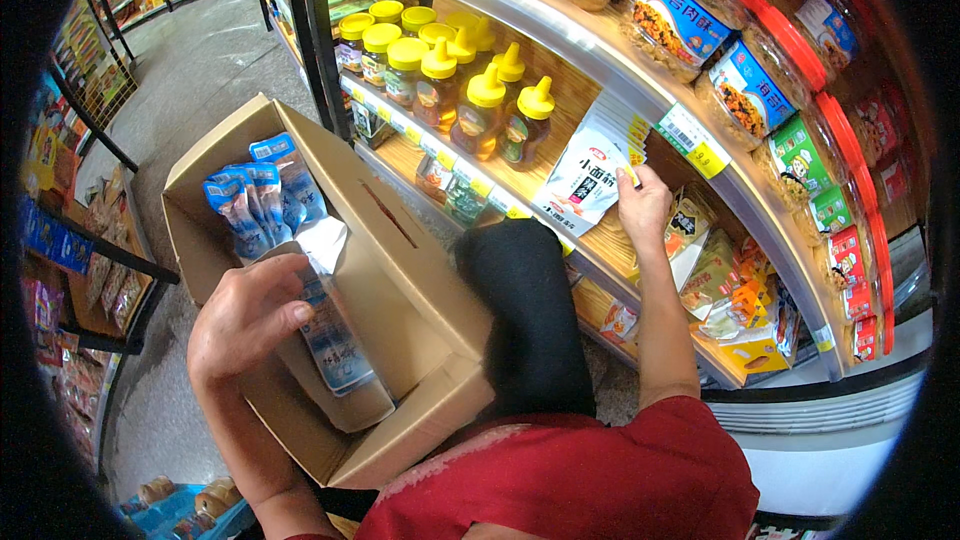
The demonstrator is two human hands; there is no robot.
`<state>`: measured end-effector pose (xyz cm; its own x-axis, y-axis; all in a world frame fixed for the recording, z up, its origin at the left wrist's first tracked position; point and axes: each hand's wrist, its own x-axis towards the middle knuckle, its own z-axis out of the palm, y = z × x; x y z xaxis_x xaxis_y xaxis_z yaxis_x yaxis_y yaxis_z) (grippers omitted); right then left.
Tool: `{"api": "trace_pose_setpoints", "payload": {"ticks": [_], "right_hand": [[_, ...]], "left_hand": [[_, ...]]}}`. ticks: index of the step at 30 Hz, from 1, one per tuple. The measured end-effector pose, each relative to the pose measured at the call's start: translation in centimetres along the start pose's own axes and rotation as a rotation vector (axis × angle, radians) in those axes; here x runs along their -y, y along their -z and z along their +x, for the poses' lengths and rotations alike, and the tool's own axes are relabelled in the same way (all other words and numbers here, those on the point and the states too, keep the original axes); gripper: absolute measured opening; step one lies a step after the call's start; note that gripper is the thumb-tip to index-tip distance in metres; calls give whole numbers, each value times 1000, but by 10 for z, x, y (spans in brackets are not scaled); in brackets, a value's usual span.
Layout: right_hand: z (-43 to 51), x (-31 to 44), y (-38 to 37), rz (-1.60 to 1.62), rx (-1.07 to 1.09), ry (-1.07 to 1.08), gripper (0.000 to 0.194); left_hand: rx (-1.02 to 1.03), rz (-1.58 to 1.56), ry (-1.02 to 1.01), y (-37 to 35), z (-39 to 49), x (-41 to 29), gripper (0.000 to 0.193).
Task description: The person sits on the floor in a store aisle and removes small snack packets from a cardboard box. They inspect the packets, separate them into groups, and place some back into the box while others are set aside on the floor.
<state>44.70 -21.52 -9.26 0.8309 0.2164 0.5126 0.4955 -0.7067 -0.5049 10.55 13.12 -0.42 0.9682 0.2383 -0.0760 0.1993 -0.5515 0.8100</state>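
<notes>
My right hand (646, 202) pinches the edge of a white snack pouch (581, 172) on the middle shelf. The pouch bears writing and leans at the front of a row of similar pouches. My left hand (251, 315) hovers over an uncovered cardboard box (405, 270), its thumb and fingers apart and nothing seen between them. Inside the box, several blue-and-clear packets (259, 199) lie at the far end. Another such packet (337, 352) lies flat below my left hand. A white piece of paper or film (324, 241) shows beside my fingertips; whether they touch it is unclear.
Honey bottles with yellow caps (480, 101) stand left of the pouches. Large red-lidded jars (679, 22) line the shelf above. Right of my wrist are smaller packets and a yellow carton (757, 356). My dark-clad knee (525, 300) sits between box and shelf.
</notes>
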Motion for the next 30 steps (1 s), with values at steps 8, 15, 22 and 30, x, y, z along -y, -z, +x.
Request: {"api": "trace_pose_setpoints", "payload": {"ticks": [8,15,22,30], "right_hand": [[-10,35,12,-334,-113,227,51],[-26,164,20,235,94,623,28],[-60,289,-5,375,965,1525,19],[-156,336,-46,-235,1416,2251,13]], "left_hand": [[-92,-113,-47,2,0,11,50],[-611,-408,-14,1,6,20,35],[-667,-614,45,11,8,29,30],[-637,-662,76,11,10,37,27]]}}
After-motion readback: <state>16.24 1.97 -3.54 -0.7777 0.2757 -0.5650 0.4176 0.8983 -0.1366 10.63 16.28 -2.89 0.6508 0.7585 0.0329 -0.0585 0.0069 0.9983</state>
